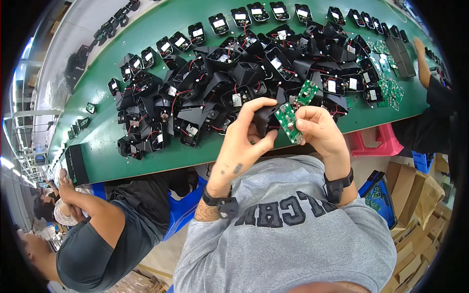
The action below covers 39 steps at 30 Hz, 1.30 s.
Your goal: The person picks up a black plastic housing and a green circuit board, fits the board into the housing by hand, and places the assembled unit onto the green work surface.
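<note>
My left hand (246, 128) is curled round a black plastic housing (264, 118), with thumb and fingers on either side of it. Between the thumb and fingers of my right hand (320, 128) is a green circuit board (287, 120) with small white and silver parts. A second green board (307, 93) shows just beyond it, above my right fingers; whether that hand holds it too, I cannot tell. The boards are close to the housing's right side. Beyond both hands lies a big heap of black housings (215, 93) with red wires and white labels.
The green table (110, 168) carries a row of upright housings (219, 23) along its far side. Loose circuit boards (391, 90) and a dark box (400, 56) lie at the right. Co-workers sit on both sides. A pink stool (376, 141) and cardboard boxes (408, 190) stand at the right.
</note>
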Motion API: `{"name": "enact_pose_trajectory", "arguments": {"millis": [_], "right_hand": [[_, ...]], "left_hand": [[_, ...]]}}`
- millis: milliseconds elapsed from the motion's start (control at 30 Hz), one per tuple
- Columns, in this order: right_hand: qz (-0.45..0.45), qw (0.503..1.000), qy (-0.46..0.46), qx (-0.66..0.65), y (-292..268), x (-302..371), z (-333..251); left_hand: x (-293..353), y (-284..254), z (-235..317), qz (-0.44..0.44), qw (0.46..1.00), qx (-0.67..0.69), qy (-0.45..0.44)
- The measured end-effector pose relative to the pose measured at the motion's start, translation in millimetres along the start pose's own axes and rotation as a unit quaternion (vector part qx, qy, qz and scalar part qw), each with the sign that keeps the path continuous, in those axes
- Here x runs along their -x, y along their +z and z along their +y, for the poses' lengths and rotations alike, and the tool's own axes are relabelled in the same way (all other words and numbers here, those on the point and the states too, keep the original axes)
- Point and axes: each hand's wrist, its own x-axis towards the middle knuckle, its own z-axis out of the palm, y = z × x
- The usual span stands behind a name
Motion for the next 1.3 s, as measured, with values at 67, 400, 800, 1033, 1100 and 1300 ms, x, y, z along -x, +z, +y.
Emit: {"name": "enact_pose_trajectory", "arguments": {"millis": [67, 400, 800, 1033, 1100, 1300], "right_hand": [[0.013, 1.0, 0.011, -0.002, 10.2, 2.5, -0.5], [0.162, 0.966, -0.089, 0.179, 41.7, 8.9, -20.3], [0.001, 0.982, -0.147, 0.12, 28.6, 1.1, -6.4], [0.009, 0.978, -0.158, 0.139, 34.3, 3.0, -7.2], [0.022, 0.986, -0.114, 0.124, 34.6, 4.1, -7.6], [0.055, 0.981, -0.129, 0.133, 33.0, 6.5, -1.8]], "left_hand": [[-3.5, 8.4, -8.9, 0.036, 0.996, -0.053, 0.062], [1.1, 29.0, -7.4, 0.0, 0.987, 0.152, 0.056], [6.5, 23.6, 0.1, -0.069, 0.99, 0.119, -0.016], [7.3, 21.5, 1.6, -0.054, 0.997, -0.049, 0.02], [5.6, 21.8, -2.2, -0.034, 0.996, -0.069, 0.045], [5.9, 19.6, -1.3, -0.061, 0.994, -0.092, -0.003]]}}
